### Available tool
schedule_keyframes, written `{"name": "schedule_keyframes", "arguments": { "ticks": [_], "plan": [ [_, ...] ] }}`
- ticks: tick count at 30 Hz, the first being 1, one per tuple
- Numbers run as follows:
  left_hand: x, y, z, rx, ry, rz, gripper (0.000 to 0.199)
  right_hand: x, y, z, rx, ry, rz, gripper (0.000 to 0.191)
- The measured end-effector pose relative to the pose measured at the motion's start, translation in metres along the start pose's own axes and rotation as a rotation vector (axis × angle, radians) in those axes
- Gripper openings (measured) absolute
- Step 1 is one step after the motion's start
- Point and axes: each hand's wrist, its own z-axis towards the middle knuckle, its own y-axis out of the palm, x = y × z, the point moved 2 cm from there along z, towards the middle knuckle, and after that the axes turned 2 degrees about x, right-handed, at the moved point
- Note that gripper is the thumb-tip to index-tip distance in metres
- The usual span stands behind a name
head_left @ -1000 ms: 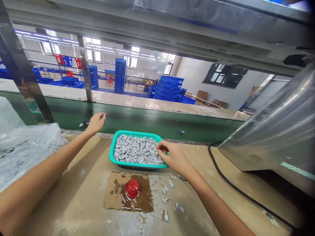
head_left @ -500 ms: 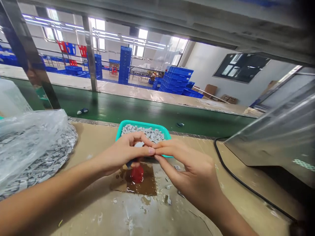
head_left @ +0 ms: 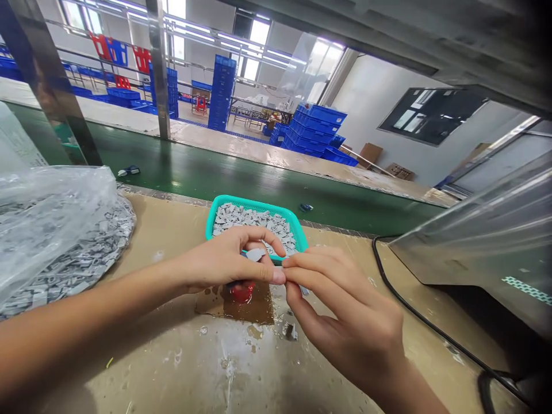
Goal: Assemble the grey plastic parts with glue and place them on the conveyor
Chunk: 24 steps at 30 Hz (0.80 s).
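Bringing their fingertips together, two bare hands meet just above the near rim of one teal plastic basket [head_left: 212,221]. One light grey piece [head_left: 256,254] sits in the left hand [head_left: 235,261], grasped by its curled fingers; the right hand [head_left: 349,305] has its fingers bunched against the left thumb tip, and I cannot tell whether they pinch anything. Two small dark parts, a left one [head_left: 129,171] and a right one [head_left: 306,207], lie well apart on the green belt [head_left: 194,167]. One clear plastic bag [head_left: 64,195] and the basket are both full of grey pieces, too many to count. One red dome [head_left: 242,293], partly behind the left hand, sits on one wet cardboard square [head_left: 259,313].

One second ago the hands were well apart, the left over the belt and the right at the basket's edge; now they touch. More of the bag shows.

The held piece looks pale, flat-faced and smooth, with a dark blue bit [head_left: 244,253] beside it; whether the two are joined is hidden.
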Motion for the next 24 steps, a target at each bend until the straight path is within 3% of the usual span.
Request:
{"name": "schedule_keyframes", "arguments": {
  "ticks": [6, 12, 17, 24],
  "plan": [
    [-0.001, -0.005, -0.001, -0.078, -0.102, 0.075, 0.035, 0.008, 0.002, -0.008, -0.048, 0.162, 0.026, 0.02],
    [0.004, -0.016, 0.003, 0.013, -0.102, 0.105, 0.026, 0.022, 0.014, -0.046, -0.332, 0.393, 0.203, 0.018],
    [0.005, -0.016, 0.002, 0.025, -0.099, 0.083, 0.023, 0.023, 0.031, -0.068, -0.384, 0.402, 0.265, 0.018],
    [0.007, -0.015, 0.001, 0.07, -0.099, 0.108, 0.021, 0.024, 0.036, -0.069, -0.399, 0.353, 0.214, 0.017]
  ]
}}
